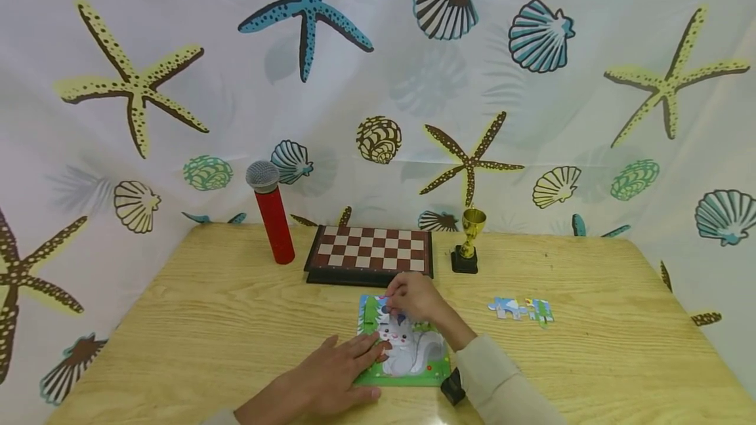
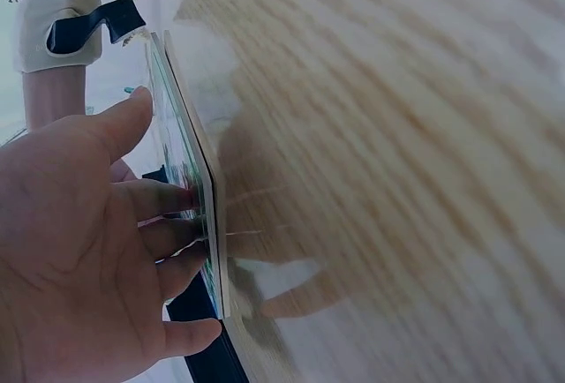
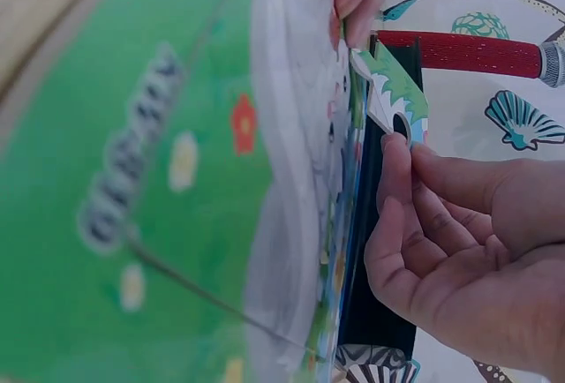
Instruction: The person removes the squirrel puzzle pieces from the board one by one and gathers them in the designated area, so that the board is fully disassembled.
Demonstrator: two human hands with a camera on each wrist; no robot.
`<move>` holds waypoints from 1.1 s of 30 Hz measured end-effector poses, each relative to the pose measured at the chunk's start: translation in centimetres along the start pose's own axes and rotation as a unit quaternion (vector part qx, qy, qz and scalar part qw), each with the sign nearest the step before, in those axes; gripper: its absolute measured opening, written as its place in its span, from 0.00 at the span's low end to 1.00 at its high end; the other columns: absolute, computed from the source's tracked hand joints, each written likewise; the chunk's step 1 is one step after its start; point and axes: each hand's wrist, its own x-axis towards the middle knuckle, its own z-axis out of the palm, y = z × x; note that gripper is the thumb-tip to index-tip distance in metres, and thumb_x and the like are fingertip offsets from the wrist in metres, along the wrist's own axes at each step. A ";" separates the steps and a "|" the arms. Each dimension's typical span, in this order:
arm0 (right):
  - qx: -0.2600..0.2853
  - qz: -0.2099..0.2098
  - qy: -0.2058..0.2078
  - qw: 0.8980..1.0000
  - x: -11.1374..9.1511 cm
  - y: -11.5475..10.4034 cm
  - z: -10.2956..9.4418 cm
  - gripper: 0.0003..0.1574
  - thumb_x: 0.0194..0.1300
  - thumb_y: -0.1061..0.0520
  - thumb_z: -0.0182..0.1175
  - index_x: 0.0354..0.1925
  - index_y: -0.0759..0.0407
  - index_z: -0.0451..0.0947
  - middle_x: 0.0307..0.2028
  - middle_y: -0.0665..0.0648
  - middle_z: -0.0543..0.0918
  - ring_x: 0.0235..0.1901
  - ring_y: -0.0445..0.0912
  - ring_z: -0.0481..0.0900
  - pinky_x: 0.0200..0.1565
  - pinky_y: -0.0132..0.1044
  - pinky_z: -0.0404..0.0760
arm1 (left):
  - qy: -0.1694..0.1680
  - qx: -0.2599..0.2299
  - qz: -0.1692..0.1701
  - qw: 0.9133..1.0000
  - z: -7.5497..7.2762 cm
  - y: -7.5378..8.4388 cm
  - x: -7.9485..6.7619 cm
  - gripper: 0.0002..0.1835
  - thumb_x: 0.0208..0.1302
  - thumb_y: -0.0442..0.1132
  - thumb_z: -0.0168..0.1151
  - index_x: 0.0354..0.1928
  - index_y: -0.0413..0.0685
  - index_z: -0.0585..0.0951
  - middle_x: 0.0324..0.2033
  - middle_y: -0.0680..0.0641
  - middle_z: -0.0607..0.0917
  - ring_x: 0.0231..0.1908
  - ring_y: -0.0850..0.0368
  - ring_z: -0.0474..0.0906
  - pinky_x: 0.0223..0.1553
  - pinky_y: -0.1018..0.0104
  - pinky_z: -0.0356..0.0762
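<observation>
A squirrel jigsaw puzzle (image 1: 413, 380) with a green lower border lies on the table. My left hand (image 1: 331, 376) rests across its left side, fingers extended over the picture; in the left wrist view those fingers (image 2: 168, 235) reach over the board's edge. At the puzzle's upper part, my right hand (image 1: 416, 297) pinches a puzzle piece between thumb and index finger. That puzzle piece (image 3: 399, 83), green and white with a dark oval, stands tilted up from the board in the right wrist view. Fingertips of the left hand show beside it there.
Loose puzzle pieces (image 1: 509, 307) lie to the right of the board. Behind it are a checkered board game box (image 1: 372, 248), a red microphone (image 1: 274, 225) and a gold trophy cup (image 1: 471, 235). A patterned curtain (image 1: 354, 97) hangs behind the wooden table (image 1: 236, 320).
</observation>
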 end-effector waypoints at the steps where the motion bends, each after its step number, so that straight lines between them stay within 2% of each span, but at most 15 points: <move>1: 0.004 -0.001 0.000 1.000 -0.1 0.0 -0.1 0.02 0.63 0.66 0.60 0.34 0.67 0.78 0.27 0.61 0.85 0.26 0.51 0.85 0.30 0.38 0.83 | 0.000 0.001 -0.001 1.000 0.0 0.0 0.0 0.38 0.66 0.67 0.43 0.73 0.57 0.58 0.73 0.52 0.57 0.72 0.53 0.55 0.64 0.37 0.57; 8: 0.003 -0.024 -0.003 1.000 -0.9 0.4 -1.7 0.03 0.63 0.66 0.60 0.34 0.67 0.77 0.27 0.62 0.85 0.29 0.54 0.85 0.32 0.40 0.83 | -0.007 0.000 -0.006 1.000 0.0 0.0 0.1 0.38 0.66 0.67 0.43 0.73 0.58 0.57 0.73 0.52 0.57 0.72 0.53 0.54 0.65 0.37 0.57; 14: 0.000 -0.050 -0.031 0.998 -1.7 1.5 -3.8 0.04 0.64 0.65 0.59 0.34 0.68 0.77 0.28 0.64 0.85 0.29 0.55 0.85 0.34 0.44 0.83 | 0.004 -0.006 0.000 1.000 -0.1 0.1 0.1 0.39 0.66 0.67 0.45 0.73 0.55 0.58 0.73 0.50 0.58 0.72 0.51 0.55 0.64 0.36 0.57; 19: -0.003 -0.066 -0.046 0.997 -2.5 2.6 -6.0 0.05 0.64 0.64 0.59 0.34 0.69 0.77 0.28 0.66 0.85 0.30 0.58 0.84 0.32 0.38 0.81 | 0.004 -0.010 0.003 1.000 0.1 0.2 0.1 0.40 0.66 0.67 0.44 0.73 0.54 0.57 0.73 0.50 0.57 0.72 0.51 0.55 0.65 0.36 0.55; 26: -0.016 -0.038 -0.030 0.999 -3.4 3.8 -8.4 0.05 0.63 0.64 0.59 0.35 0.68 0.77 0.28 0.66 0.85 0.31 0.58 0.84 0.32 0.36 0.80 | 0.005 -0.011 -0.001 1.000 0.2 0.0 0.1 0.40 0.66 0.67 0.44 0.73 0.54 0.57 0.73 0.51 0.58 0.72 0.51 0.55 0.65 0.35 0.55; 33: -0.054 -0.011 0.002 0.998 -3.8 5.2 -10.3 0.06 0.64 0.62 0.59 0.35 0.66 0.78 0.27 0.64 0.85 0.29 0.53 0.83 0.31 0.35 0.76 | 0.009 -0.009 0.000 1.000 0.1 0.2 0.1 0.39 0.66 0.66 0.45 0.73 0.54 0.57 0.73 0.51 0.59 0.72 0.51 0.55 0.65 0.36 0.56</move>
